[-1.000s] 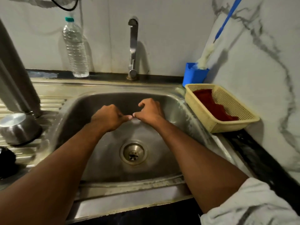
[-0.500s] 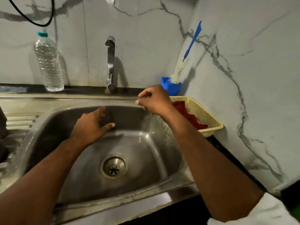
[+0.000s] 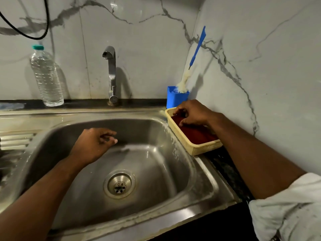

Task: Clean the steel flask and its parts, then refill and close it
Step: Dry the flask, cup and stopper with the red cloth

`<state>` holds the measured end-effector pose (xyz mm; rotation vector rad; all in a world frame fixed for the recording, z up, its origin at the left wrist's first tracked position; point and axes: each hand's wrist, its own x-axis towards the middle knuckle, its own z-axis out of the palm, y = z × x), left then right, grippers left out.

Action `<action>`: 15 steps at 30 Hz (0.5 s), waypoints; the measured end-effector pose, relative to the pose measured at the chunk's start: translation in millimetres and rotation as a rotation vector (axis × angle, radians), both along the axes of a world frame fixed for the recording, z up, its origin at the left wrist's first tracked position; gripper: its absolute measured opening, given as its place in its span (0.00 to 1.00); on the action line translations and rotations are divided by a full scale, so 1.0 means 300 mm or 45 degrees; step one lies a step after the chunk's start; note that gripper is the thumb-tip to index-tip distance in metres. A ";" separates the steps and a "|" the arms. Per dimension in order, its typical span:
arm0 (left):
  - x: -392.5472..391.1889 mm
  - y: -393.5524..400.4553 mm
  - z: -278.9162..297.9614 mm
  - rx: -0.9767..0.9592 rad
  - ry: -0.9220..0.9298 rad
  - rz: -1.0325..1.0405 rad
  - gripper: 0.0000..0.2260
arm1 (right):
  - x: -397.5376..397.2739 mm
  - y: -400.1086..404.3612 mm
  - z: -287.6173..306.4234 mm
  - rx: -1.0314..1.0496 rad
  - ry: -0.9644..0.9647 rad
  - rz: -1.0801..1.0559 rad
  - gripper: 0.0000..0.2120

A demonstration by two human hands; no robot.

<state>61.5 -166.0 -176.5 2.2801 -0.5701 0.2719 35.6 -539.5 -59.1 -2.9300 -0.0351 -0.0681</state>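
At the far left a clear plastic water bottle with a green cap stands upright on the dark ledge against the marble wall, well left of the steel tap. Below them lies the steel sink, its drain near the middle of the basin. The left hand hovers over the basin, fingers loosely curled and relaxed, holding nothing. To the right, on the worktop just beside the sink rim, sits a cream plastic basket lined with a dark red cloth. The right hand reaches into the basket — its fingers curl down onto the cloth, though I cannot tell whether the grip closes on anything. Behind the basket stands a blue holder with a blue-handled bottle brush leaning against the wall. The flask itself is out of view.
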 end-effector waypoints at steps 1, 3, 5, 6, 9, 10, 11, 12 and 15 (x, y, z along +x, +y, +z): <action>0.001 0.003 -0.002 -0.001 0.004 0.006 0.14 | 0.006 0.001 -0.001 -0.008 0.031 0.005 0.27; 0.004 0.007 -0.007 0.004 0.017 0.007 0.13 | 0.017 -0.003 -0.009 -0.006 0.079 -0.001 0.24; 0.005 0.006 -0.012 -0.003 0.026 0.005 0.13 | 0.024 -0.010 -0.017 0.026 0.105 -0.027 0.21; 0.004 0.006 -0.013 -0.009 0.026 0.006 0.13 | 0.026 -0.014 -0.020 0.035 0.120 -0.042 0.20; 0.005 0.008 -0.017 -0.004 0.021 0.004 0.13 | 0.027 -0.013 -0.011 0.014 0.165 -0.053 0.18; 0.005 0.009 -0.018 -0.001 0.021 0.002 0.13 | 0.030 -0.009 -0.005 -0.012 0.179 -0.057 0.16; 0.005 0.010 -0.017 0.001 0.023 0.001 0.13 | 0.034 -0.002 0.001 -0.047 0.191 -0.058 0.14; 0.004 0.010 -0.017 0.001 0.023 -0.001 0.13 | 0.038 0.006 0.008 -0.090 0.197 -0.055 0.14; 0.007 0.009 -0.017 0.002 0.009 -0.012 0.13 | 0.045 0.027 0.026 -0.219 0.185 -0.070 0.13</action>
